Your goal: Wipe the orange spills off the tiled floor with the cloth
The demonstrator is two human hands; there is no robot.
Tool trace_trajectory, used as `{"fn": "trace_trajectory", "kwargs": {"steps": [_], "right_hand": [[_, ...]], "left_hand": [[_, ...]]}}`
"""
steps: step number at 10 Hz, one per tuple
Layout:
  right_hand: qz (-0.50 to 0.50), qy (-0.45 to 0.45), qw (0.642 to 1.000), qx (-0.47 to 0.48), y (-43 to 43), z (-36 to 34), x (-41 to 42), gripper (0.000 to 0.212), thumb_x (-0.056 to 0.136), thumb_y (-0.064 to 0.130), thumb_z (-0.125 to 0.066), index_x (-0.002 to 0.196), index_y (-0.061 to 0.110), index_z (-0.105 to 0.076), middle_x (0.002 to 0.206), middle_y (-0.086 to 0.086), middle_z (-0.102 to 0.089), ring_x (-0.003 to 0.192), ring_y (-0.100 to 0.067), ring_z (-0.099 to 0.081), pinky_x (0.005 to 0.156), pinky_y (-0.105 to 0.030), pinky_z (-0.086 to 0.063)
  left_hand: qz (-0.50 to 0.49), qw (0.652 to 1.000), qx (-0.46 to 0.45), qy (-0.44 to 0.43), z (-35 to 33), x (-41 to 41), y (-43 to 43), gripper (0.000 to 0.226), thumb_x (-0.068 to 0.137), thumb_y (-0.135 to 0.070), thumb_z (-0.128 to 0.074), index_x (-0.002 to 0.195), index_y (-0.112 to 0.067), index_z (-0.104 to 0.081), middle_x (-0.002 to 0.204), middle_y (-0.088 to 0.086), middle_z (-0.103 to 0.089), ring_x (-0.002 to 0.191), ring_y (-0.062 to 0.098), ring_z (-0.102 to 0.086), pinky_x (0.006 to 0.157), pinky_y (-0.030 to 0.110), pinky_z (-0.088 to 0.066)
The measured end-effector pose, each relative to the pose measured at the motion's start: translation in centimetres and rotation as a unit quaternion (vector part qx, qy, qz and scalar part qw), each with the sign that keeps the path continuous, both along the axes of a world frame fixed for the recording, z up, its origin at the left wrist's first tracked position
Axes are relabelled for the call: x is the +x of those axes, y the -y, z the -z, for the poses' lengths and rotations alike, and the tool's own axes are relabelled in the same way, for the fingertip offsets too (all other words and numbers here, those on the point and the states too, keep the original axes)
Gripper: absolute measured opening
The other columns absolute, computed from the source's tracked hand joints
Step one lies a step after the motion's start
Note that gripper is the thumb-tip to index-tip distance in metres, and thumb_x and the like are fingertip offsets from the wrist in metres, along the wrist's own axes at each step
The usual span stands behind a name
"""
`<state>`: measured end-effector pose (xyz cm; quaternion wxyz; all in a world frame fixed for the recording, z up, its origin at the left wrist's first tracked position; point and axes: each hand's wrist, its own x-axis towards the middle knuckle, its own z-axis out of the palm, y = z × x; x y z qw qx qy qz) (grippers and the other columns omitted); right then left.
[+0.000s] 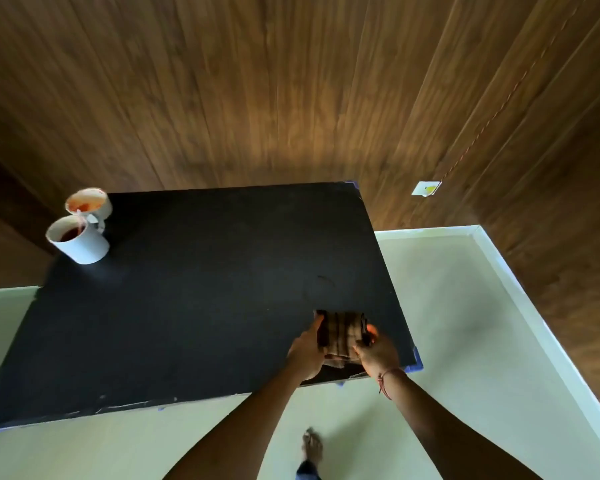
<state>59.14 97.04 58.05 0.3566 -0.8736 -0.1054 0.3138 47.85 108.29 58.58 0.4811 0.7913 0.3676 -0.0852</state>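
Note:
A brown striped cloth (342,332), folded, rests on the near right part of a black table top (194,292). My left hand (307,348) grips its left edge and my right hand (378,351) grips its right edge, thumbs on top. Pale tiled floor (447,341) shows below and to the right of the table. No orange spill is visible on the floor in this view.
Two white cups (80,240) stand at the table's far left corner, the far cup (89,202) holding orange liquid. A dark wood-panelled wall (291,81) rises behind. A white baseboard (520,289) lines the floor. My bare foot (312,448) stands on the tiles.

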Motion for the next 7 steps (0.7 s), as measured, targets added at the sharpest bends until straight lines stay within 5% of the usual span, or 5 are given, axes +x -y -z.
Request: {"fn": "trace_trajectory", "kwargs": {"steps": [2,5,7], "right_hand": [[-0.038,0.026,0.998,-0.051,0.5,2.4,2.2,0.04,0.091,0.01,-0.058,0.13,0.014,-0.056,0.116,-0.008,-0.068,0.109,-0.03,-0.062,0.093,-0.045,-0.051],[-0.083,0.116,0.982,-0.123,1.0,1.9,0.9,0.027,0.093,0.019,-0.052,0.119,0.015,-0.057,0.11,-0.011,-0.065,0.1,-0.029,-0.061,0.082,-0.036,-0.05],[-0.08,0.183,0.98,-0.028,0.8,-1.3,-3.7,0.031,0.091,0.02,-0.058,0.119,0.007,-0.059,0.118,-0.015,-0.062,0.111,-0.033,-0.057,0.088,-0.031,-0.045]], "left_hand": [[-0.007,1.0,0.001,-0.028,3.2,1.7,0.2,0.058,0.096,-0.004,-0.048,0.15,-0.019,-0.031,0.146,0.008,-0.046,0.128,0.025,-0.049,0.103,0.028,-0.041],[0.039,0.999,0.006,-0.005,2.4,-0.8,0.6,0.063,0.096,-0.016,-0.056,0.151,-0.026,-0.027,0.152,0.002,-0.039,0.136,0.024,-0.04,0.108,0.026,-0.033],[-0.059,0.994,0.091,0.031,-2.3,-8.2,-1.2,0.058,0.092,-0.03,-0.062,0.144,-0.017,-0.041,0.148,0.005,-0.043,0.133,0.022,-0.044,0.106,0.025,-0.032]]}}
